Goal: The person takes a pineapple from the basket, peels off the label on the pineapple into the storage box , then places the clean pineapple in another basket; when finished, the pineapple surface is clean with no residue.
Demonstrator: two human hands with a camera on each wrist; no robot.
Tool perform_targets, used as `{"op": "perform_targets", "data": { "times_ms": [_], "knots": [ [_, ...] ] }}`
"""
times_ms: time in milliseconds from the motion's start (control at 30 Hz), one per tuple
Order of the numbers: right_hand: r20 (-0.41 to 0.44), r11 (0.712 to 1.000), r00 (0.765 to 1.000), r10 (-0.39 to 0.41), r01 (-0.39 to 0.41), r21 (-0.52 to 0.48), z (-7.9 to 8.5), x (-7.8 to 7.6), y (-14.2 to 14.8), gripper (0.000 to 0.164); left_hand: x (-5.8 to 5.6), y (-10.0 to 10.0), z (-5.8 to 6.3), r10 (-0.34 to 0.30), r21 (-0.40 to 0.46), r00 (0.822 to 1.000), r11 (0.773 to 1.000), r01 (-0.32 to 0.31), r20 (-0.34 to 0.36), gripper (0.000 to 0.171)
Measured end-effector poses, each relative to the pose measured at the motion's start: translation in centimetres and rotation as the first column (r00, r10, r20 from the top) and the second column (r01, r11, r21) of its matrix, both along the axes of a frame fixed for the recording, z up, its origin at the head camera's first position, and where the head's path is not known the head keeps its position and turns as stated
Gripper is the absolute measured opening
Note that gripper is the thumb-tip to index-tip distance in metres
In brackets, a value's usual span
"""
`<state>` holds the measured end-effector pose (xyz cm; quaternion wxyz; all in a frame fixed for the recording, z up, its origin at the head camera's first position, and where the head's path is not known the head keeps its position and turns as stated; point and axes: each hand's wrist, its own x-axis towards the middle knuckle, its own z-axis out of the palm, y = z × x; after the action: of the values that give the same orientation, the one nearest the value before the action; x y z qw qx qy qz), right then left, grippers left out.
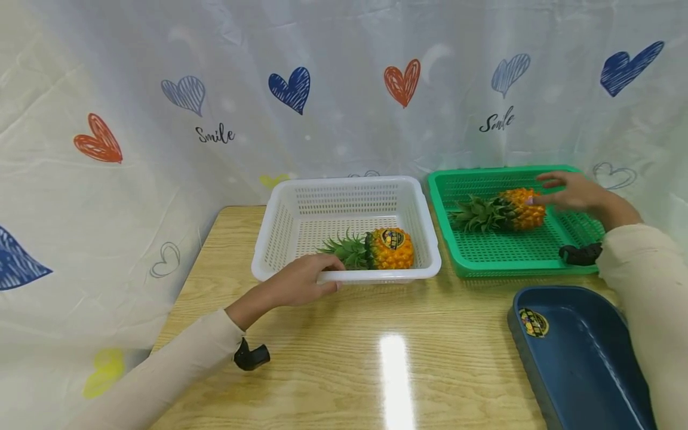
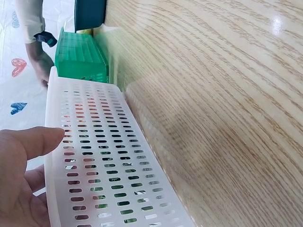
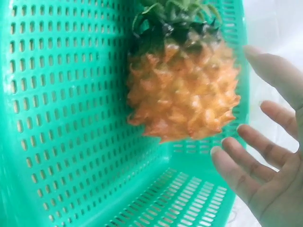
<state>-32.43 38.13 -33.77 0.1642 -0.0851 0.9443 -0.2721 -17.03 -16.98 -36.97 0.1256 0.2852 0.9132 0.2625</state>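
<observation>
My left hand [image 1: 309, 279] grips the front rim of a white perforated plastic basket [image 1: 346, 276], thumb outside and fingers over the inner side. Inside lies a small orange pineapple [image 1: 395, 254] with a green crown pointing left and a round black-and-gold sticker. To the right, a green perforated basket [image 1: 510, 267] holds another pineapple [image 1: 524, 215] on its side, its crown also leftward. My right hand [image 1: 577, 192] hovers at this fruit's base end, fingers spread. In the right wrist view the fingers [image 3: 236, 172] stand apart from the spiky pineapple [image 3: 184, 90], with nothing in the hand.
A dark blue tray [image 1: 586, 358] stands at the front right of the wooden table [image 1: 333, 358], a round black-and-gold sticker [image 1: 533, 322] on its inner wall. Behind both baskets hangs a pale curtain [image 1: 344, 137] printed with hearts.
</observation>
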Motion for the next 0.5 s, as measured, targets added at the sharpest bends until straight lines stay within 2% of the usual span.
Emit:
{"op": "perform_targets", "data": {
  "times_ms": [300, 500],
  "knots": [
    [-0.026, 0.998, 0.999, -0.021, 0.019, -0.053, 2.3, 0.4, -2.0, 0.088, 0.0, -0.1, 0.0, -0.006, 0.007, 1.000, 1.000, 0.006, -0.002, 0.019],
    [-0.076, 0.995, 0.997, 0.025, -0.032, -0.094, 3.7, 1.1, -3.3, 0.081, -0.1, -0.1, 0.0, -0.010, 0.007, 1.000, 1.000, 0.010, 0.003, 0.020]
  ]
}}
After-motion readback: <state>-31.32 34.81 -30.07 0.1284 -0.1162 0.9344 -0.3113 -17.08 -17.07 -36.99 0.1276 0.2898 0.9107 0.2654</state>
